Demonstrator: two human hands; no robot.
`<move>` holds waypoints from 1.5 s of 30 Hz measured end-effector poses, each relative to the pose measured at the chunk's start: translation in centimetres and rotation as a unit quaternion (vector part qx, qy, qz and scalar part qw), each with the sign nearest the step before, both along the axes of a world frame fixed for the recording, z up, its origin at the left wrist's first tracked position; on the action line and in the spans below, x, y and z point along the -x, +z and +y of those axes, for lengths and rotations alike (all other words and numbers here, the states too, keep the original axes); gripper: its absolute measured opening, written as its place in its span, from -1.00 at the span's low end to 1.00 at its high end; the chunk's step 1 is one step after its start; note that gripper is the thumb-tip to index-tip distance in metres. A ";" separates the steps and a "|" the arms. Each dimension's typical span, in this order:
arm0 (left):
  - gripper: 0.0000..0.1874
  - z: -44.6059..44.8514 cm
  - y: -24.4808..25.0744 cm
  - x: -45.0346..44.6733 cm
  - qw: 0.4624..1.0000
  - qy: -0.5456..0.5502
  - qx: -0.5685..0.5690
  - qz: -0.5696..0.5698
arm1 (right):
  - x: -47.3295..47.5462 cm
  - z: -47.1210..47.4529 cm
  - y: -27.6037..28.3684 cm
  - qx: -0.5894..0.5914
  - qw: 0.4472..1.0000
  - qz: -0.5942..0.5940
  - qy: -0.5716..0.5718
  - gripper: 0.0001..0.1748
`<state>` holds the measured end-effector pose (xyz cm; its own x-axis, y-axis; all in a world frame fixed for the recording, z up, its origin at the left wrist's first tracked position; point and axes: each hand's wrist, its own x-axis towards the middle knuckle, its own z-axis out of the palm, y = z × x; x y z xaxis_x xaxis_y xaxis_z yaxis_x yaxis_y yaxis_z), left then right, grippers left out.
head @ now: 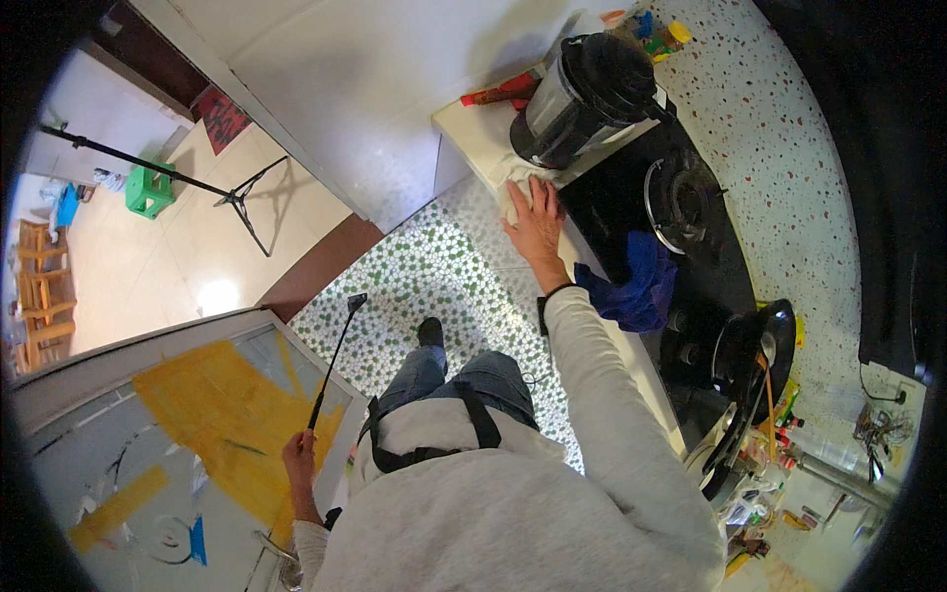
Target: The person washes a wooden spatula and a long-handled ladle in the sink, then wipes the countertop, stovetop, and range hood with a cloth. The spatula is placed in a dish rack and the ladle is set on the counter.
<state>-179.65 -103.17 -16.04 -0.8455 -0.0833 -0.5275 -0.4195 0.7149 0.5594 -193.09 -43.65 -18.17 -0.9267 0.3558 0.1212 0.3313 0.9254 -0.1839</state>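
My left hand [300,450], low on the left beside a door panel, is closed around the handle of a thin black stick [333,361] with a small black device at its far end. The stick points up over the tiled floor. Above the centre, my right hand [536,222] lies on a whitish cloth [510,194] at the counter's edge, fingers spread and bent over it. Right behind the cloth stands a large black and clear lidded appliance [584,100], like a blender or soymilk maker. A dark blue cloth [640,288] hangs over the edge of the black gas hob [603,207].
A wok [773,340] with utensils stands on the hob. Bottles and packets crowd the counter at the lower right. Left of the doorway are a tripod [233,198], a green plastic stool [148,191] and wooden chairs [44,296]. The door panel [192,444] stands near my left arm.
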 end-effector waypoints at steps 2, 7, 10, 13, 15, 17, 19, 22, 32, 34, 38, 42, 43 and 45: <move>-0.65 0.1 -0.1 0.6 1.000 0.015 -0.018 -0.013 | -2.6 1.0 0.1 -0.013 0.999 0.029 0.038 -0.33; -0.65 -0.1 -0.6 0.2 0.999 0.025 0.012 -0.029 | -10.4 0.9 -0.2 -0.029 0.997 0.031 0.059 -0.53; -0.66 0.0 -0.7 -1.7 0.999 0.048 -0.004 -0.023 | -6.9 0.1 -1.1 -0.061 0.993 0.020 0.101 -0.63; -0.65 -0.6 -0.3 -4.3 0.996 0.079 -0.024 -0.013 | 3.3 -0.1 -2.5 -0.072 0.984 0.056 0.155 -0.64; -0.65 -1.8 -0.3 -5.4 0.999 0.040 0.030 0.002 | 10.2 -0.2 -3.3 -0.056 0.977 0.098 0.182 -0.62; -0.61 -3.2 -0.2 -6.6 0.996 0.082 -0.006 -0.035 | 15.2 -1.0 -3.9 -0.050 0.978 0.136 0.151 -0.56; -0.64 -3.8 -0.4 -7.0 0.996 0.081 0.021 -0.010 | 18.1 -1.1 -3.7 -0.012 0.985 0.143 0.095 -0.52; -0.64 -3.4 0.2 -6.3 0.973 0.217 -0.067 -0.052 | 17.9 -1.2 -3.1 -0.050 0.988 0.123 0.083 -0.51; -0.59 2.8 1.6 1.3 1.000 -0.026 -0.003 -0.008 | -11.7 2.6 -2.2 0.095 0.990 0.067 -0.075 -0.31; -0.57 4.3 0.2 2.6 0.998 -0.064 -0.020 0.015 | -18.2 2.5 -1.6 0.148 0.974 0.041 -0.169 -0.31; -0.57 7.2 -0.2 3.9 0.988 -0.152 0.000 0.015 | -18.9 2.6 -2.1 0.117 0.964 0.051 -0.234 -0.35; -0.58 9.7 0.6 5.3 0.954 -0.289 -0.026 0.071 | -20.0 2.9 -3.5 0.126 0.969 0.080 -0.195 -0.34; -0.58 10.2 0.6 5.5 0.957 -0.283 -0.030 0.065 | -23.2 3.2 -3.6 0.130 0.974 0.092 -0.163 -0.34; -0.59 11.3 0.3 5.1 0.965 -0.246 -0.072 0.047 | -30.7 3.3 -3.8 0.065 0.971 0.152 -0.172 -0.33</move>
